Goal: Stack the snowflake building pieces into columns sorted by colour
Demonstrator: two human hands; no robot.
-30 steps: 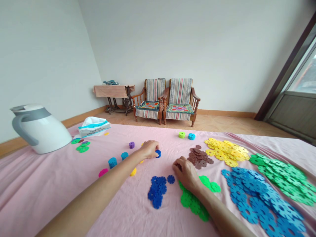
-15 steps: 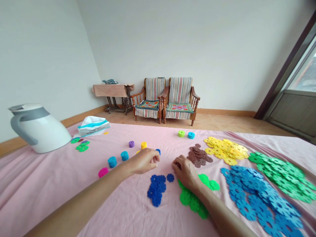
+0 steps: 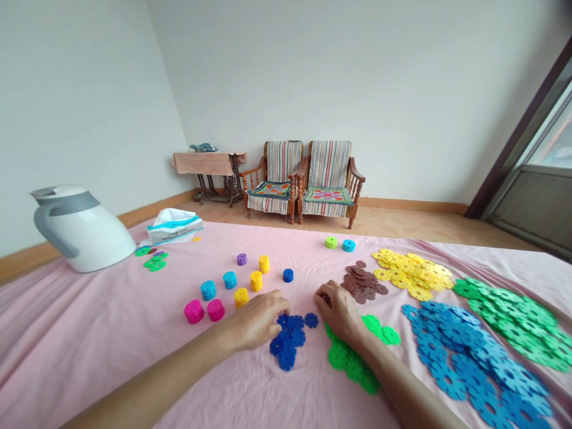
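My left hand [image 3: 259, 322] lies on the pink cloth [image 3: 134, 351] with its fingers curled down onto the left edge of a small pile of dark blue snowflake discs [image 3: 288, 345]. My right hand [image 3: 339, 310] rests just right of that pile, fingers bent under; what they hold is hidden. It sits between a brown disc pile [image 3: 363, 283] and a small green disc pile [image 3: 353, 360]. A short blue stack [image 3: 288, 275] stands alone beyond my left hand.
Short stacks in yellow [image 3: 256, 280], cyan [image 3: 229, 279], magenta [image 3: 193, 311] and purple [image 3: 242, 259] stand to the left. Large yellow [image 3: 413, 271], green [image 3: 513, 313] and blue [image 3: 469, 357] disc piles lie right. A white kettle [image 3: 84, 229] and tissue pack [image 3: 175, 226] sit far left.
My left hand let go of the short blue stack and drew back toward me onto the small blue disc pile. My right hand has stayed in place.
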